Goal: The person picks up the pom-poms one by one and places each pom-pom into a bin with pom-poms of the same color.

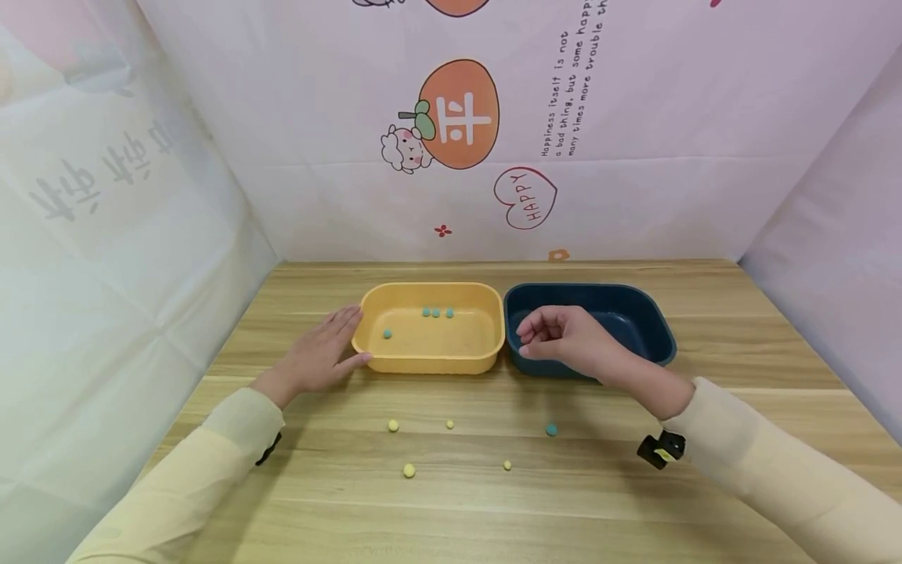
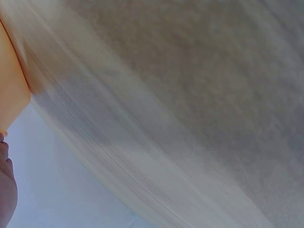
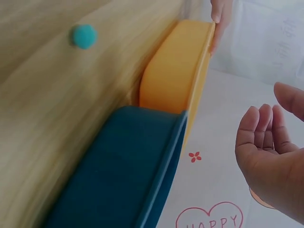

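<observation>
My left hand [image 1: 320, 350] rests against the left end of a yellow tub [image 1: 437, 365], fingers fairly straight and thumb at its front corner. Inside that tub lie several small teal balls [image 1: 436, 313]. Over the dark blue tub [image 1: 661, 333] hovers my right hand [image 1: 574, 341], its fingers loosely bent and the thumb apart from them. Nothing shows between those fingers in the right wrist view. On the table in front of the tubs are one teal ball [image 1: 551, 429] and several small yellow balls [image 1: 409, 470]. The left wrist view catches only part of the left hand [image 2: 6, 190].
The two tubs stand side by side on a wood-grain table [image 1: 451, 525]. A printed white cloth [image 1: 338, 196] hangs behind the table, with more cloth at both sides. A small black device [image 1: 661, 450] is by the right wrist.
</observation>
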A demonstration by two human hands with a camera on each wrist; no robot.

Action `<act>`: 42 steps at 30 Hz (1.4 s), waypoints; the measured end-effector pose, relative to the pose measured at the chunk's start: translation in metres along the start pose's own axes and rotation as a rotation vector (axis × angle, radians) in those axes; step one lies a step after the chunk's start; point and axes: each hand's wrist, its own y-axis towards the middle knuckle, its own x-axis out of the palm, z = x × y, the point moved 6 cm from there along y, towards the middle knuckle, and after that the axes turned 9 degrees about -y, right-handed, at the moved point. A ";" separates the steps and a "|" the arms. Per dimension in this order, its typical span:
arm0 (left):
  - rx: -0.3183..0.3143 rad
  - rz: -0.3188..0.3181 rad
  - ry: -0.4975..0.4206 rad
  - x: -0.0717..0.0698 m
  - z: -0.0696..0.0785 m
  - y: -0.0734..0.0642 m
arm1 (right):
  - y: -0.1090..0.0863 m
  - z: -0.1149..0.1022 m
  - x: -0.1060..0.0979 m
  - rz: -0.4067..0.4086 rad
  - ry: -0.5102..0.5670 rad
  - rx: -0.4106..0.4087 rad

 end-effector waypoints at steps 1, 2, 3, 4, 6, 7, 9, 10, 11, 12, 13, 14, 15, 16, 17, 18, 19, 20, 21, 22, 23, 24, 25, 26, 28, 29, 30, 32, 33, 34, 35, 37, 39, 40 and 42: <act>0.001 0.000 0.001 0.000 0.000 0.000 | -0.002 0.001 0.001 -0.006 -0.004 0.000; 0.002 0.001 0.001 0.000 0.000 0.000 | -0.004 0.003 0.001 -0.011 -0.009 -0.003; 0.004 0.002 0.002 0.000 0.001 0.000 | -0.006 0.005 0.001 -0.016 -0.014 -0.006; 0.007 0.003 0.003 -0.001 0.001 0.000 | -0.007 0.006 0.001 -0.021 -0.022 -0.012; 0.009 0.005 0.006 -0.001 0.001 0.000 | -0.011 0.010 0.001 -0.025 -0.033 -0.011; 0.009 0.004 0.009 -0.001 0.001 0.000 | -0.013 0.012 0.001 -0.028 -0.034 -0.009; 0.007 0.002 0.014 -0.001 0.002 0.000 | -0.016 0.016 0.001 -0.038 -0.040 -0.002; 0.004 0.001 0.014 -0.001 0.002 0.000 | -0.018 0.018 0.001 -0.046 -0.037 0.002; 0.003 0.000 0.013 -0.001 0.002 0.000 | -0.019 0.020 0.002 -0.052 -0.032 0.007; 0.001 -0.001 0.013 -0.001 0.002 0.000 | -0.021 0.022 0.002 -0.061 -0.024 0.009; 0.000 -0.001 0.013 -0.001 0.002 0.000 | -0.023 0.024 0.003 -0.070 -0.021 0.008; 0.000 0.000 0.010 -0.001 0.002 0.000 | -0.024 0.026 0.003 -0.079 -0.019 0.005; 0.001 0.000 0.008 -0.001 0.002 0.000 | -0.025 0.028 0.004 -0.088 -0.015 0.003; 0.002 0.002 0.005 -0.002 0.002 0.000 | -0.027 0.030 0.005 -0.095 -0.015 -0.001; 0.002 0.002 0.003 -0.002 0.002 0.000 | -0.028 0.032 0.006 -0.102 -0.016 -0.007; 0.002 0.001 0.004 -0.001 0.002 0.000 | -0.029 0.034 0.007 -0.109 -0.013 -0.009; 0.002 0.001 0.006 -0.001 0.002 0.000 | -0.030 0.036 0.009 -0.116 -0.017 -0.013; 0.002 0.001 0.006 -0.001 0.002 0.000 | -0.031 0.039 0.010 -0.123 -0.017 -0.014; 0.001 0.000 0.005 -0.001 0.002 0.000 | -0.033 0.041 0.012 -0.131 -0.016 -0.021; 0.000 0.000 0.004 -0.001 0.002 0.000 | -0.034 0.043 0.013 -0.137 -0.019 -0.022; -0.001 -0.001 0.006 -0.001 0.001 0.000 | -0.035 0.045 0.015 -0.144 -0.025 -0.025; 0.000 0.000 0.004 -0.001 0.001 0.000 | -0.035 0.048 0.016 -0.150 -0.030 -0.026; 0.000 0.001 0.002 -0.001 0.001 0.000 | -0.036 0.050 0.018 -0.158 -0.041 -0.029; -0.001 0.001 0.001 -0.001 0.001 0.000 | -0.037 0.052 0.020 -0.164 -0.049 -0.033; -0.001 -0.001 0.000 -0.001 0.002 0.000 | -0.037 0.057 0.022 -0.176 -0.075 -0.032; -0.002 -0.002 0.001 -0.001 0.002 0.000 | -0.038 0.058 0.024 -0.183 -0.081 -0.033; -0.002 -0.003 0.001 -0.002 0.002 0.001 | -0.038 0.060 0.025 -0.187 -0.087 -0.032; -0.003 -0.005 0.007 -0.002 0.002 0.001 | -0.039 0.063 0.026 -0.195 -0.094 -0.035; -0.002 -0.005 0.008 -0.002 0.002 0.001 | -0.039 0.064 0.027 -0.198 -0.095 -0.035; -0.001 -0.004 0.008 -0.002 0.002 0.001 | -0.040 0.065 0.028 -0.202 -0.093 -0.040; 0.000 -0.004 0.008 -0.003 0.003 0.001 | -0.040 0.066 0.029 -0.206 -0.089 -0.042; 0.000 -0.004 0.010 -0.003 0.003 0.001 | -0.040 0.068 0.031 -0.216 -0.087 -0.050; -0.001 -0.004 0.009 -0.003 0.003 0.001 | -0.040 0.070 0.033 -0.227 -0.083 -0.055; -0.002 -0.005 0.011 -0.003 0.003 0.001 | -0.041 0.070 0.034 -0.232 -0.084 -0.058; 0.000 -0.004 0.012 -0.003 0.003 0.001 | -0.041 0.072 0.036 -0.238 -0.086 -0.059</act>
